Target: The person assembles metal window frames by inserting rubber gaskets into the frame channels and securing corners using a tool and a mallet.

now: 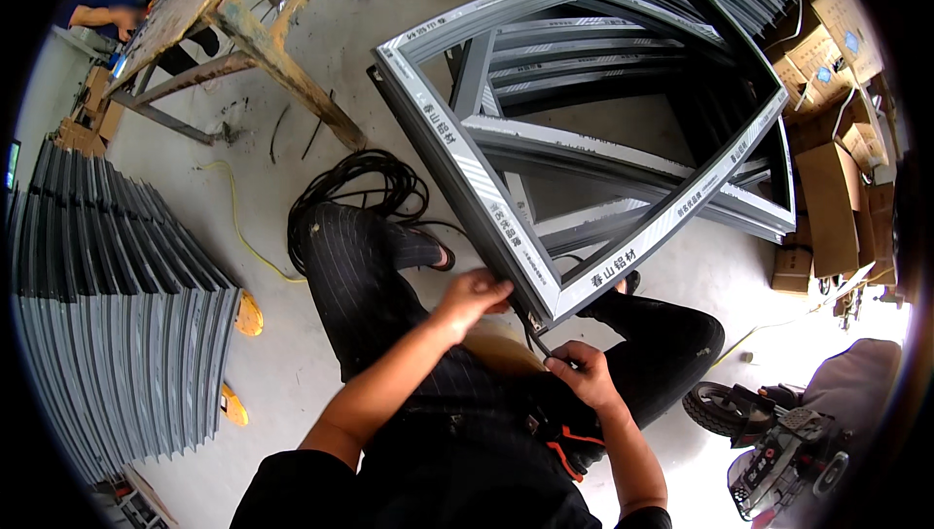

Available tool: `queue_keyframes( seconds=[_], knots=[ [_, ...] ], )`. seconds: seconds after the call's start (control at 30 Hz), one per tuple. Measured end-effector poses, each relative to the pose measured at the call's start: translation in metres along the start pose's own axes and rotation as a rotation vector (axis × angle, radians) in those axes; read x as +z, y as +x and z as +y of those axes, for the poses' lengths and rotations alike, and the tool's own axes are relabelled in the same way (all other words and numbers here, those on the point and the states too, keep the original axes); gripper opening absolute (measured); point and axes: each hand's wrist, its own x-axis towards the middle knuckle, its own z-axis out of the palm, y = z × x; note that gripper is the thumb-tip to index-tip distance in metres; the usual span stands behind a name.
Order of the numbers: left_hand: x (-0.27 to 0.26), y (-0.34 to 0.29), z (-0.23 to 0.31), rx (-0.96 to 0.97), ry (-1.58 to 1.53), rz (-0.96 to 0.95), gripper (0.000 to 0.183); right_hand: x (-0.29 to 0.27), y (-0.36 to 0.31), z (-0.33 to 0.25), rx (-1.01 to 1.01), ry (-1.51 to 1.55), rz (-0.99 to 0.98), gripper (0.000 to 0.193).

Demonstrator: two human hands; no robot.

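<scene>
A grey metal window frame (459,152) with printed white protective film leans across my lap, its nearest corner pointing toward me. My left hand (473,301) is closed at the frame's left side, just short of that corner, its fingertips pressed on the edge. Below the corner, my right hand (582,375) pinches a thin black rubber strip (538,341), which runs up to the frame's edge. Whether the strip also passes under my left fingers is hidden. A loose coil of black strip (365,179) lies on the floor beyond my left knee.
More grey frames (584,57) are stacked behind this one. Ribbed stacks of dark frames (117,354) stand at left, beside yellow floor pieces (249,315). A worn workbench (243,28) and a person's arm (102,18) are far left. Cardboard boxes (827,203) and a wheeled vehicle (778,432) occupy the right.
</scene>
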Motion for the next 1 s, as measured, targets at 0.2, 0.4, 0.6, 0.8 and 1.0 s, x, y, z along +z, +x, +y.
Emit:
queue_keyframes(
  seconds=[0.2,0.4,0.6,0.8,1.0],
  knots=[
    [0.021,-0.009,-0.014,0.063,-0.117,0.032,0.025,0.007,-0.003,-0.015,-0.298,-0.301,0.236,0.011],
    [0.02,-0.01,-0.017,0.033,-0.069,0.106,0.021,0.014,-0.002,-0.01,-0.405,-0.386,0.348,0.01],
    [0.027,-0.021,-0.031,-0.016,0.005,-0.038,0.027,0.014,-0.003,-0.01,-0.433,-0.45,0.318,0.011],
    [0.038,-0.026,-0.033,-0.03,0.047,-0.039,0.032,-0.011,0.0,-0.043,-0.516,-0.534,0.278,0.012],
    [0.058,-0.032,-0.055,0.019,-0.131,0.057,0.029,-0.096,0.064,-0.137,-0.679,-0.871,0.562,0.009]
  ],
)
